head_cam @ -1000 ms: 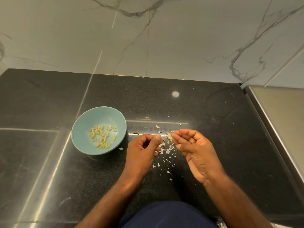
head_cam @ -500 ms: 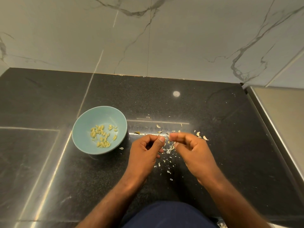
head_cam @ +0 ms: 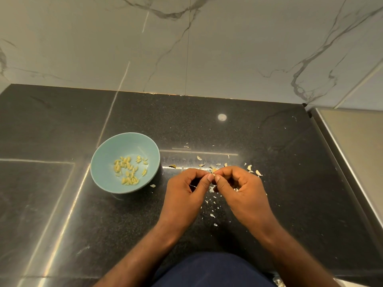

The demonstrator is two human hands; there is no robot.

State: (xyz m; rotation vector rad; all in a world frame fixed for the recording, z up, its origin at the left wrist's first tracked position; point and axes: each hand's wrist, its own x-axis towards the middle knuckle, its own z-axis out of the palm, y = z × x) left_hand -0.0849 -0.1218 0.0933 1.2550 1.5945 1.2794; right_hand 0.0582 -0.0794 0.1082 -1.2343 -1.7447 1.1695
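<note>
Black stone desk [head_cam: 269,141] beneath a veined marble wall. In the desk's left half, a pale blue bowl [head_cam: 92,168] holds the shelled kernels [head_cam: 128,170]. Right of it, about midway between the back and front edges, the left hand [head_cam: 184,193] pinches a small seed [head_cam: 213,174] between curled thumb and forefinger. The right hand [head_cam: 244,193], palm-up and slack a second ago, has turned over and closed in, its fingers [head_cam: 217,179] now gripping the same seed from the opposite side. Husk fragments [head_cam: 258,172] lie scattered beneath and just right of the hands. Judged stage: a seed is seated for splitting, and its kernel has yet to reach the bowl.
</note>
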